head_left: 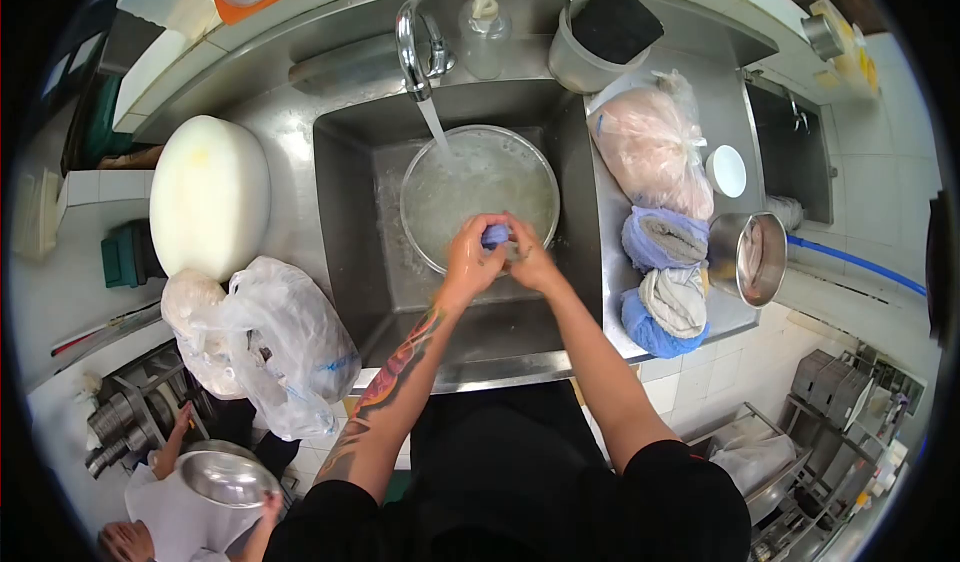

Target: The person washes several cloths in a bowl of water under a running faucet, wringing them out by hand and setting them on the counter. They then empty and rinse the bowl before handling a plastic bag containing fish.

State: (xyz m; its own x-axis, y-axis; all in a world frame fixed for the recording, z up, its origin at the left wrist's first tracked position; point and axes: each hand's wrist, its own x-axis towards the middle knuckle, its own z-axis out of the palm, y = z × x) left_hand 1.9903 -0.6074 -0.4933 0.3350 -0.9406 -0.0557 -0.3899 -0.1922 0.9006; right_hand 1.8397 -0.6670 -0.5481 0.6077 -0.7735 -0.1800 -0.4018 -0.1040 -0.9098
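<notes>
My left hand point(474, 256) has its fingers closed round a small purple-blue bundle point(494, 235), maybe cloth; its kind is hard to make out. My right hand point(529, 258) is curled against the bundle's other side, with its fingertips partly hidden. Both hands are over the near rim of a round metal bowl point(480, 177) full of cloudy water. That bowl stands in the steel sink point(360, 252). Water runs into it from the chrome faucet point(408, 52) at the back.
Left of the sink are a white oval tub point(210, 197) and plastic bags point(290, 347). On the right lie a bag of pale pink food point(655, 147), rolled towels point(665, 237) and a steel pot point(748, 260). A soap bottle point(486, 37) stands behind. Another person point(190, 507) holds a metal bowl, lower left.
</notes>
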